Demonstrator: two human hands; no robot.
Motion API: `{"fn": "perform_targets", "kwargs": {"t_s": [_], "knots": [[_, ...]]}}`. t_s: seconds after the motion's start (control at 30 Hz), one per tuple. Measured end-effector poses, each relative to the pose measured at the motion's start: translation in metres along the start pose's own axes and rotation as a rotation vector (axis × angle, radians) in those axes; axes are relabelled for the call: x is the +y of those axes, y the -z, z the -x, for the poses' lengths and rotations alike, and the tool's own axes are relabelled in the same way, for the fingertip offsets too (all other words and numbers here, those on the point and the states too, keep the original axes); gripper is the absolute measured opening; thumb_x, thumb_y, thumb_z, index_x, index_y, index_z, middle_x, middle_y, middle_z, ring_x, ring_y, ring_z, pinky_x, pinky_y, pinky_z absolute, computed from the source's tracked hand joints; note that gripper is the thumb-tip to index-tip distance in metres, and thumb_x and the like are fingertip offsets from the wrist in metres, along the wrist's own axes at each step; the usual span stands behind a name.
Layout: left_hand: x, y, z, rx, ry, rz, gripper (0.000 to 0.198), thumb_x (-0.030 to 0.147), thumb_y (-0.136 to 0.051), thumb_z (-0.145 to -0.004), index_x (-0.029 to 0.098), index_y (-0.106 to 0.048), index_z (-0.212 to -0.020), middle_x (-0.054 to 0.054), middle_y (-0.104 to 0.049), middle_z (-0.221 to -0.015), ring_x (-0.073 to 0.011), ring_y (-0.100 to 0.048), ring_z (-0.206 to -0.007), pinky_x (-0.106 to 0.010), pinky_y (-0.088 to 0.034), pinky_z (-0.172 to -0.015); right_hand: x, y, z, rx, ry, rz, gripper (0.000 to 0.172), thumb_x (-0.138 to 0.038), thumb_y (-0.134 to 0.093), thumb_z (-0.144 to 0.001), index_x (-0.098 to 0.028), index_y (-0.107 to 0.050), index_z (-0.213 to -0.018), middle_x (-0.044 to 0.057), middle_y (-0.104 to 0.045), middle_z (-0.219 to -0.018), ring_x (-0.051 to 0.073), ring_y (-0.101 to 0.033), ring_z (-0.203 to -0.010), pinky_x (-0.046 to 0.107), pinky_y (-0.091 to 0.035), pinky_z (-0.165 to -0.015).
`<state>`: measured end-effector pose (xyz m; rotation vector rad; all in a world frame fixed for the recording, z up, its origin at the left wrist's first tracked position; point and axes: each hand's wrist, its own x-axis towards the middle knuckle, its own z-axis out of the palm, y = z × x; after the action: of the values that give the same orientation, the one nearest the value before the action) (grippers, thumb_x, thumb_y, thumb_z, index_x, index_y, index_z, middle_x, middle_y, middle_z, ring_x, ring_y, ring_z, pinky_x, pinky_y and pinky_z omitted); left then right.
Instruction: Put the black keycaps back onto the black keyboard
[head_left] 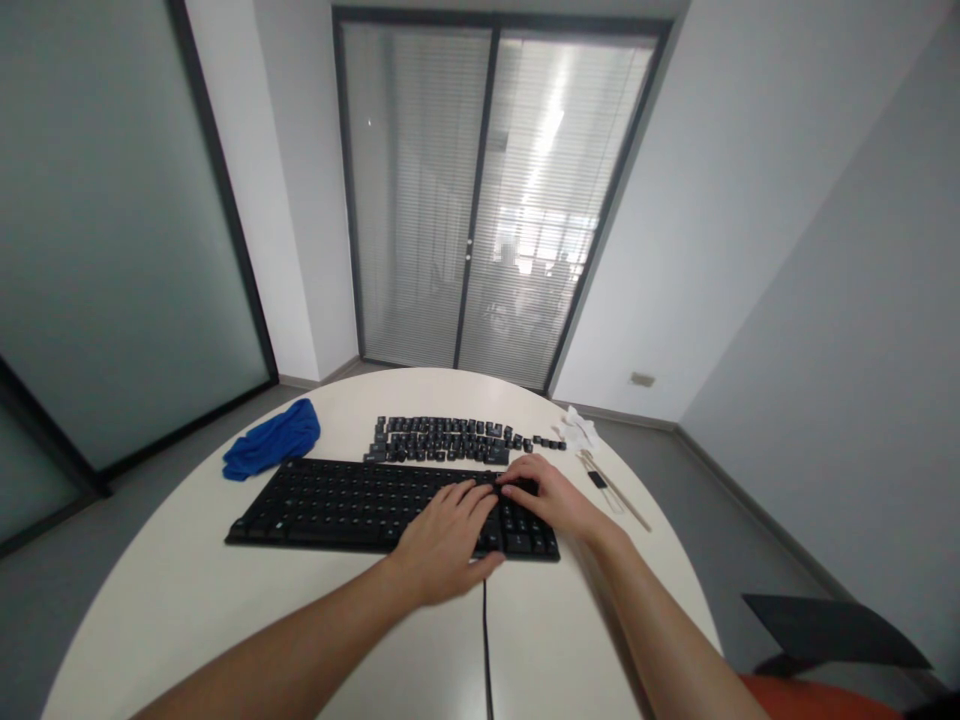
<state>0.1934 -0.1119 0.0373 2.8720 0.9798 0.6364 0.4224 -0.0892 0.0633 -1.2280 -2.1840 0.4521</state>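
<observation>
A black keyboard lies across the table in front of me. Its main block looks stripped of keycaps, while caps sit on the number pad at the right. My left hand rests on the keyboard's right half, fingers stretched out and thumb apart near the front edge. Over the upper right part, my right hand has thumb and index finger brought together in a pinch at the keys; whatever is between the fingertips is too small to make out. Loose black keycaps stand in rows just behind the keyboard.
The round white table holds a blue cloth at left. White tissue, a wire keycap puller and thin wooden sticks lie at right. A black cable runs toward me. A dark chair part stands at lower right.
</observation>
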Motion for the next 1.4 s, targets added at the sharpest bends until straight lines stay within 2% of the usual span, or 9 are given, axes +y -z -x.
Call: {"fn": "perform_targets", "kwargs": {"t_s": [0.3,0.57,0.93,1.4], "knots": [[0.0003,-0.0003,0.0005,-0.01,0.004,0.004,0.059,0.052,-0.053,-0.09,0.017,-0.045,-0.137,-0.011,-0.05,-0.142,-0.0311,-0.043,-0.132,-0.048,-0.031,-0.113,-0.0016,0.001,0.0019,-0.012,-0.009,-0.002,0.026,-0.044,-0.059,-0.091,-0.022,-0.072,-0.083,0.005,-0.071,-0.09,0.023,-0.062,-0.092,0.039,-0.046,-0.091],[-0.0015,-0.0035,0.0015,0.002,0.0,0.006,0.058,0.052,-0.052,-0.091,0.019,-0.044,-0.138,-0.011,-0.049,-0.144,-0.0309,-0.041,-0.134,-0.048,-0.03,-0.113,-0.0016,0.0074,0.003,-0.063,0.026,-0.028,0.017,-0.035,-0.063,-0.089,-0.025,-0.076,-0.095,0.005,-0.073,-0.096,0.023,-0.063,-0.098,0.04,-0.045,-0.096],[0.001,0.0015,0.0005,-0.014,0.006,-0.006,0.06,0.051,-0.053,-0.09,0.017,-0.044,-0.138,-0.011,-0.05,-0.143,-0.0313,-0.042,-0.133,-0.047,-0.031,-0.113,-0.0038,0.0055,0.0035,-0.043,-0.032,-0.018,0.016,-0.034,-0.063,-0.088,-0.023,-0.074,-0.093,0.005,-0.072,-0.092,0.023,-0.063,-0.093,0.039,-0.047,-0.091],[-0.0002,-0.0009,0.0011,-0.015,0.005,-0.01,0.06,0.052,-0.053,-0.09,0.018,-0.043,-0.139,-0.01,-0.049,-0.143,-0.0303,-0.041,-0.133,-0.047,-0.03,-0.114,-0.0008,0.0026,0.0049,-0.048,-0.114,-0.047,0.017,-0.033,-0.062,-0.088,-0.02,-0.071,-0.095,0.006,-0.07,-0.096,0.023,-0.062,-0.094,0.038,-0.047,-0.09]]}}
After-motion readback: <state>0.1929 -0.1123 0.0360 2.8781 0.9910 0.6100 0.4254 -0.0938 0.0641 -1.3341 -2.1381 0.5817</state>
